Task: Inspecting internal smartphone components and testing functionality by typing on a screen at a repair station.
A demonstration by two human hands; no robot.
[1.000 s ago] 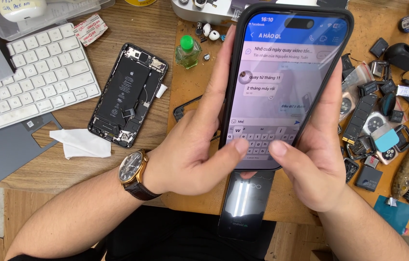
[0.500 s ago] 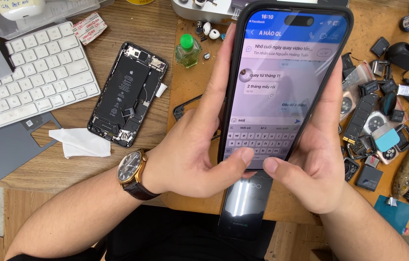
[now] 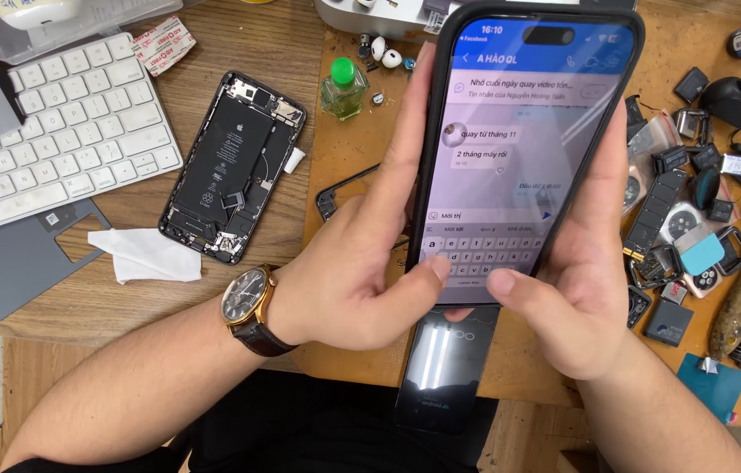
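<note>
We cradle the dark-cased phone [image 3: 523, 149] upright above the tabletop [image 3: 239, 280], left hand [image 3: 361, 271] and right hand [image 3: 576, 307] both wrapped around it, thumbs tapping lightly, grip steady.

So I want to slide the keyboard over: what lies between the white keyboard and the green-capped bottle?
In the head view, the opened phone lies face down between the white keyboard and the green-capped bottle, its insides exposed.
</note>
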